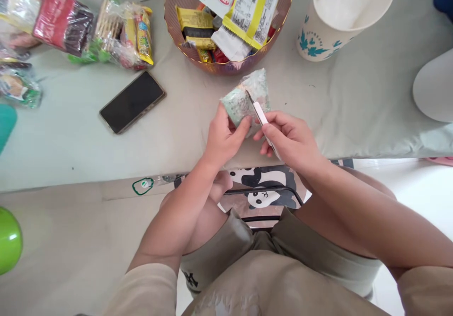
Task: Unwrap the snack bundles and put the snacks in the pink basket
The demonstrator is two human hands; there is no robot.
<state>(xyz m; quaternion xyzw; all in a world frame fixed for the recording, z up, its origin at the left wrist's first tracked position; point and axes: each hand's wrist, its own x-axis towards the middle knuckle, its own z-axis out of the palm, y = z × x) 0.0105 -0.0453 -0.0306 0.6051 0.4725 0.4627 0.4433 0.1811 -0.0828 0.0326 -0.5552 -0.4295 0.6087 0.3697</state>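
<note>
My left hand (226, 136) is closed on the lower left edge of a small pale green plastic packet (238, 106), thumb on top. The packet is held over the front part of the table, just below the bowl. In my right hand (292, 139) is a slim white-handled knife (261, 114), gripped between thumb and fingers. Its narrow dark blade points up and left over the printed face of the packet. The tip seems to touch the plastic, though I cannot tell whether it has cut through.
A brown-pink bowl (226, 65) of wrapped snacks stands behind my hands. Right of it is a paper cup (311, 35) with white tissue inside. A phone (132, 102) lies to the left, below several bagged snacks (63, 21). A white rounded object (435, 87) is at the right.
</note>
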